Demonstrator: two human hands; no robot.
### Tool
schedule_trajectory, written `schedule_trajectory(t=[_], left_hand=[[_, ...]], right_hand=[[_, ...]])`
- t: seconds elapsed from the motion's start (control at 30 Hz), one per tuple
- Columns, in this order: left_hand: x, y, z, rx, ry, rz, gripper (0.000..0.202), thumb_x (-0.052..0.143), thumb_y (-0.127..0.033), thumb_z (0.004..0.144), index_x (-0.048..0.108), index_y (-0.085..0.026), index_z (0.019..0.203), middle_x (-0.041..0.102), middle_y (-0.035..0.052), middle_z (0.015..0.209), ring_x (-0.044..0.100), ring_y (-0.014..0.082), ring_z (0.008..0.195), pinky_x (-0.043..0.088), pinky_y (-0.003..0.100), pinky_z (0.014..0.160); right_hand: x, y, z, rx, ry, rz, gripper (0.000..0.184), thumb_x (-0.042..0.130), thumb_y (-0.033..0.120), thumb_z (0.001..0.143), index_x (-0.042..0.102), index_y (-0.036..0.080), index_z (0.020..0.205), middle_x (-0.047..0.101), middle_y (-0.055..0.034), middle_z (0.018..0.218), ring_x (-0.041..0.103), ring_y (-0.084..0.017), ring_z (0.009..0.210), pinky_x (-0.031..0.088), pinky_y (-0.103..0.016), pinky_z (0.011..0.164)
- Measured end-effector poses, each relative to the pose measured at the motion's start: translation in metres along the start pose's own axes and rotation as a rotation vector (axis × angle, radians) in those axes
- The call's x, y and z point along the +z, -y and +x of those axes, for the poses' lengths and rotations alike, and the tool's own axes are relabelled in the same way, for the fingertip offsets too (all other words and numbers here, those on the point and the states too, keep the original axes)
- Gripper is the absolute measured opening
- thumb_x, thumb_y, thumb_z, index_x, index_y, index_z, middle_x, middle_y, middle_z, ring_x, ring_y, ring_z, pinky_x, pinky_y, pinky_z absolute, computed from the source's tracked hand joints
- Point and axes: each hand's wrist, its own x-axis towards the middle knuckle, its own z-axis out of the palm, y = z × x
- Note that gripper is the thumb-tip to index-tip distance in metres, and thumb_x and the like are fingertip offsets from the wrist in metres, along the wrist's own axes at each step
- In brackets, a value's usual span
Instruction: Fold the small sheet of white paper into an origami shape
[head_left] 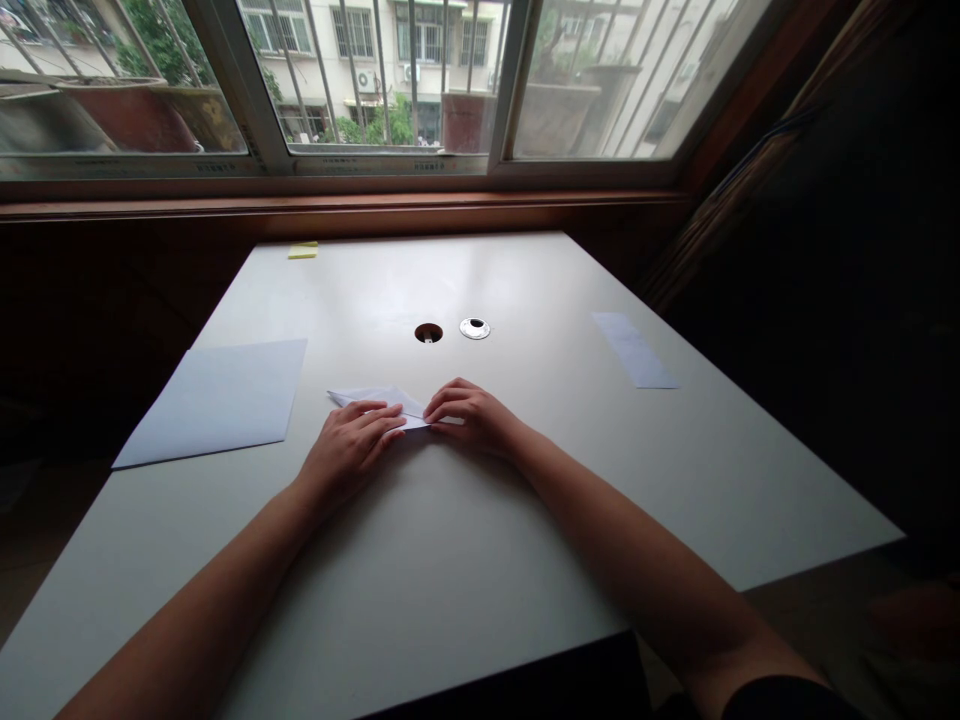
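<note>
At left, a smooth white sheet point(232, 400) lies flat, unfolded. The left hand point(354, 437) lays its fingers over the folded paper point(390, 395) mid-table point(525, 275), thumb grip unclear. Thin, creased, pointed, it looks part-folded; what remains cannot be told. The right hand point(472, 413) pinches its right end. Farther right lies a flat strip point(634, 350).

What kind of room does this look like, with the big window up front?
Probably a room in a home or small office: a white desk with a round cable hole stands by a barred window, and what looks like an apartment building shows outside.
</note>
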Motion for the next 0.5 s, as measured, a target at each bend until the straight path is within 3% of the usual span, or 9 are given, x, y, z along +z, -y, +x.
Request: schedule_trajectory(t=[0.23,0.5], left_hand=[[0.0021,0.0041,0.0006,-0.035,-0.063,-0.104,0.025,0.052,-0.037,0.098,0.073,-0.026,0.103,0.072,0.0008,0.121,0.061,0.0234,0.114,0.043,0.043,0.1],[-0.0015,0.0012,0.0014,-0.144,-0.08,-0.246,0.028,0.05,-0.038,0.098,0.07,-0.024,0.112,0.073,0.0054,0.109,0.062,0.0223,0.106,0.05,0.038,0.095]], right_hand=[[0.0029,0.0004,-0.001,0.009,-0.004,-0.09,0.011,0.069,0.033,0.089,0.076,0.026,0.092,0.074,-0.0047,0.1,0.061,-0.021,0.098,0.048,-0.036,0.088],[0.0016,0.0033,0.0008,0.056,0.015,0.008,0.007,0.072,0.03,0.086,0.074,0.023,0.084,0.074,-0.0044,0.094,0.061,-0.021,0.097,0.047,-0.035,0.089]])
